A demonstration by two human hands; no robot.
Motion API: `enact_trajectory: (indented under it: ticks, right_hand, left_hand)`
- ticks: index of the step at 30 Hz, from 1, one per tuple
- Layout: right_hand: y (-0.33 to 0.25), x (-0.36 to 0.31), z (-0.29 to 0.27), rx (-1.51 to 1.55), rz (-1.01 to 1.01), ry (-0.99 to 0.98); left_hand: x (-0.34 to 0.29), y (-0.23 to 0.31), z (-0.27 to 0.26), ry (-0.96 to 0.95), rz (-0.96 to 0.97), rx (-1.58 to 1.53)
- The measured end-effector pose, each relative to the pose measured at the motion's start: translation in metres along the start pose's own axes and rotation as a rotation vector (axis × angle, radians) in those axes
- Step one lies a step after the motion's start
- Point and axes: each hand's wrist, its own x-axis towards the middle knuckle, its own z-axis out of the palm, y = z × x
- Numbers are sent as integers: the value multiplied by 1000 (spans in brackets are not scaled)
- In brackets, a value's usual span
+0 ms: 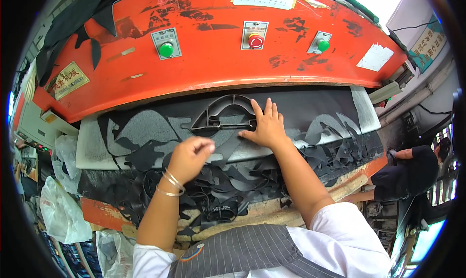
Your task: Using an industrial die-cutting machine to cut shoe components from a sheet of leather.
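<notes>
A dark metal cutting die (211,118), with an arched outer wall and inner braces, rests on a black sheet material (320,103). At its right end my right hand (268,126) lies with fingers spread, the fingertips touching or just beside the die's edge; I see nothing held in it. My left hand (188,157), with two bangles at the wrist, is curled closed in front of the die and apart from it. Its palm side is hidden, so anything inside the fingers cannot be made out. Curved cut-outs in the sheet expose the grey-white cutting board (91,142).
A red press beam (208,50) spans the back, bearing two green buttons (166,49) and a red one (256,41). Black scraps (242,183) pile along the front edge. Plastic bags (63,212) hang at left. Another person (412,168) is at far right.
</notes>
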Motion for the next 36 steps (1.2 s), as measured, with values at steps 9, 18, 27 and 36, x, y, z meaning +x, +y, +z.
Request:
enact_trajectory:
  ticks: [9, 18, 27, 36]
  right_hand:
    - [4, 16, 12, 230, -328, 419]
    - [-14, -77, -55, 160, -799, 442]
    - [-4, -98, -54, 1162, -495, 72]
    - [193, -9, -80, 495, -570, 115]
  left_hand:
    - [65, -38, -18, 268, -10, -270]
    - [-20, 40, -19, -660, -394, -856]
    - [-13, 98, 80, -20, -38, -1012]
    - [83, 63, 189, 211, -35, -525]
